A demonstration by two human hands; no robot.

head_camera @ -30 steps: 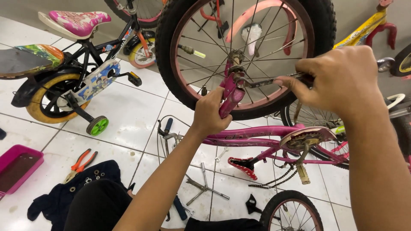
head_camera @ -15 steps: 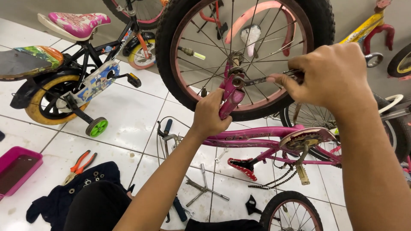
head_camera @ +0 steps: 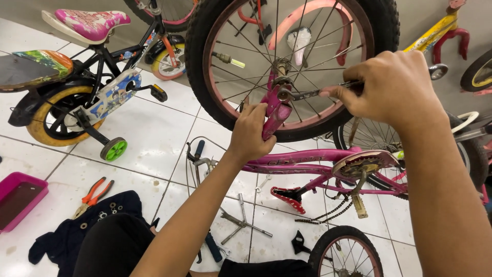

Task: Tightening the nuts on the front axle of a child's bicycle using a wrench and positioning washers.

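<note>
A pink child's bicycle frame (head_camera: 302,161) lies upside down in front of me. Its black-tyred wheel (head_camera: 287,61) stands up in the pink fork. My left hand (head_camera: 252,133) grips the pink fork leg (head_camera: 274,115) just below the axle. My right hand (head_camera: 392,87) is closed on a metal wrench (head_camera: 312,93) whose head sits on the axle nut (head_camera: 283,93). A pink mudguard (head_camera: 312,15) shows behind the spokes.
A small black bicycle with a pink seat and green training wheel (head_camera: 114,149) stands at the left. Orange-handled pliers (head_camera: 92,195), a dark cloth with washers (head_camera: 97,220), a cross wrench (head_camera: 241,223), a pink tray (head_camera: 20,197) and a small wheel (head_camera: 346,254) lie on the white tile floor.
My right hand has swung the wrench down and to the left around the axle. My left hand has stayed on the fork leg.
</note>
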